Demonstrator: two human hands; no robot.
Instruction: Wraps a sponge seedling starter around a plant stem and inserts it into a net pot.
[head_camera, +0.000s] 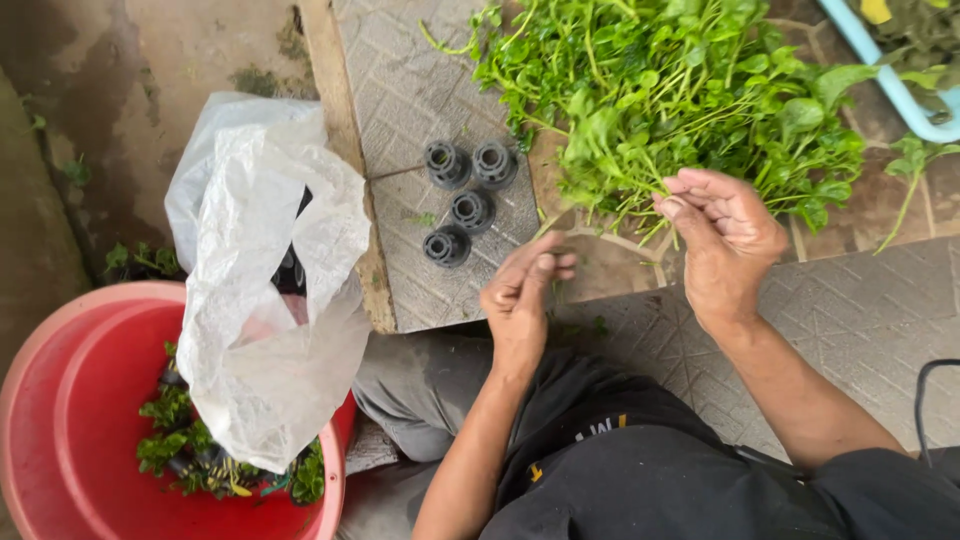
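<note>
Green, leafy sprigs (680, 90) are heaped on the tiled table (400, 90), with thin pale stems trailing toward the near edge. The right hand (725, 235) is held at the near edge of the heap, its fingers (690, 195) curled together around what seem to be a few stems, though the stems inside the curl are mostly hidden. The left hand (520, 295) is held just apart from it, lower and nearer the body, with its fingers (550, 265) pinched together; whether a stem is held in that pinch cannot be told.

Four dark ribbed plastic pots (465, 195) are set in a cluster on the table left of the heap. A red basin (60, 400) is placed on the ground at the left, with more small greens in dark pots (180, 440) inside it, and a translucent plastic bag (270, 290) is draped over its rim. A pale blue tray edge (890, 80) is seen at the upper right.

The sorting is judged to be done best when only a few stems are drawn off at once, so that the tangle is not dragged along. The stems are likely tender, so a light pinch low on the stalk is advised rather than a grip on the leaves. The heap is better steadied by one hand while a sprig is freed by the other.
</note>
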